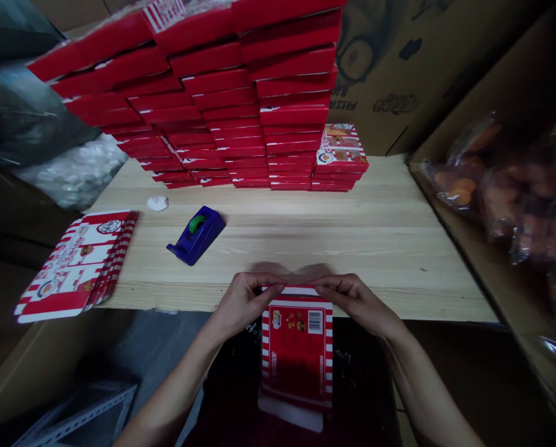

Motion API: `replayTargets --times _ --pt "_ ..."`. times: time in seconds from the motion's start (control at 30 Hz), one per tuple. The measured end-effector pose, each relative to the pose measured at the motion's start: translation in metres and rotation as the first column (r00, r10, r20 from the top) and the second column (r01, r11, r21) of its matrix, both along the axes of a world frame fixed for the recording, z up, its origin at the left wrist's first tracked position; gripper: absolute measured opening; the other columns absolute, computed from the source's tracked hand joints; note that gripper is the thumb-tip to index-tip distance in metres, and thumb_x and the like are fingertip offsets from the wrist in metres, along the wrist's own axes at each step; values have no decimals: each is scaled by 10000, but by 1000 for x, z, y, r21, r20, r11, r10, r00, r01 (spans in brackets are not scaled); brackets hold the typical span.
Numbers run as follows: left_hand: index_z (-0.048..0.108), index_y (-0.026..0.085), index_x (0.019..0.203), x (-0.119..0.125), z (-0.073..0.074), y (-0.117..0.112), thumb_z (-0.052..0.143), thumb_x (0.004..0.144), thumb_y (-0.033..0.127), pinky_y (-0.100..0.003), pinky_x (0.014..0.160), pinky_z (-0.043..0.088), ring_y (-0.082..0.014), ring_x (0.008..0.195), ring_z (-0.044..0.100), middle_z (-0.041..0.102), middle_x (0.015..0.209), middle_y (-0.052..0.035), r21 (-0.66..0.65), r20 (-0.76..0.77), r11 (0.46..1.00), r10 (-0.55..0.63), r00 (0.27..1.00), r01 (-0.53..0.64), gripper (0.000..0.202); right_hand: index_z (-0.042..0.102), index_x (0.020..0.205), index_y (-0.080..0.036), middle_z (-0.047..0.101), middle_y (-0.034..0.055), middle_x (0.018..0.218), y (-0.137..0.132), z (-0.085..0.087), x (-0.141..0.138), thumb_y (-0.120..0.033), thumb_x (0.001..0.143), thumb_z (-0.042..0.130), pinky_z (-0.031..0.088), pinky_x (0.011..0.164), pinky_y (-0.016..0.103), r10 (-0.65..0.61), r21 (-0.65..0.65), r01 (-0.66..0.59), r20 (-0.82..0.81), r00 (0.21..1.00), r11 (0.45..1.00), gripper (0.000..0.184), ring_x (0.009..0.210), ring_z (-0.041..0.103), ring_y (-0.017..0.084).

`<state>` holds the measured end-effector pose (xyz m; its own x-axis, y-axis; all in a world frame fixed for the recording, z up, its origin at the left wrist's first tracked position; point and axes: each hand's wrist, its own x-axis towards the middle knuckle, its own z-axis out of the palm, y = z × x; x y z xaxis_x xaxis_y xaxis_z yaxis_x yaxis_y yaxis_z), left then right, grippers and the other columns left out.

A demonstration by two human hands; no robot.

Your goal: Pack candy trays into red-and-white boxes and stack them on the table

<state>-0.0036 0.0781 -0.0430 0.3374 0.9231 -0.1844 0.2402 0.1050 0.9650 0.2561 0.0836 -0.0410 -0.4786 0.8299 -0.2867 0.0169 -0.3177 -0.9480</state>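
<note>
A red and white striped carton (296,351) stands at the near edge of the wooden table (334,230), its printed back with a barcode facing me. My left hand (245,298) grips its top left corner with fingers curled over the flap. Opposite it, my right hand (357,298) pinches the top right corner the same way. Both hands are closed on the carton's upper edge.
A blue tape dispenser (197,234) sits left of centre. A pile of flat carton blanks (77,264) lies at the table's left end, near a small white object (157,203). Stacks of closed red boxes (222,99) fill the back. Bagged goods (515,186) lie in a cardboard box at right.
</note>
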Motion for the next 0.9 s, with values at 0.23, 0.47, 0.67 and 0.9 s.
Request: replayTargets --times 0.23,0.47,0.67,0.9 --pt "789 190 935 3 0 -6 720 922 340 -279 759 541 -195 873 717 795 953 -55 -9 1 999 -37 999 37 166 814 1105 -327 838 19 1031 -11 -10 -3 -434 881 781 590 917 386 -23 -19 23 -2 1000 1000 250 939 770 199" --pt "790 201 943 16 8 -9 673 955 254 -295 797 546 -195 888 735 795 940 -47 130 -68 987 -84 994 93 129 730 1269 -397 738 8 1345 -25 -11 7 -445 990 646 453 1160 519 63 96 -69 58 996 993 295 1282 662 248" --pt "752 266 1203 2 15 -27 587 1025 292 -356 963 570 -220 1106 731 772 1237 -64 157 -40 979 -125 991 130 244 696 1313 -431 680 -15 1428 -42 -14 13 -410 1021 594 396 1214 532 29 184 -58 155 987 981 310 1364 602 259" --pt "744 267 1258 -19 14 -46 628 1001 321 -392 1008 576 -235 1124 738 778 1238 -65 117 -112 992 56 992 -42 287 709 1290 -419 742 10 1324 -41 -17 15 -426 989 630 460 1167 540 -9 214 -34 193 981 976 311 1285 666 276"
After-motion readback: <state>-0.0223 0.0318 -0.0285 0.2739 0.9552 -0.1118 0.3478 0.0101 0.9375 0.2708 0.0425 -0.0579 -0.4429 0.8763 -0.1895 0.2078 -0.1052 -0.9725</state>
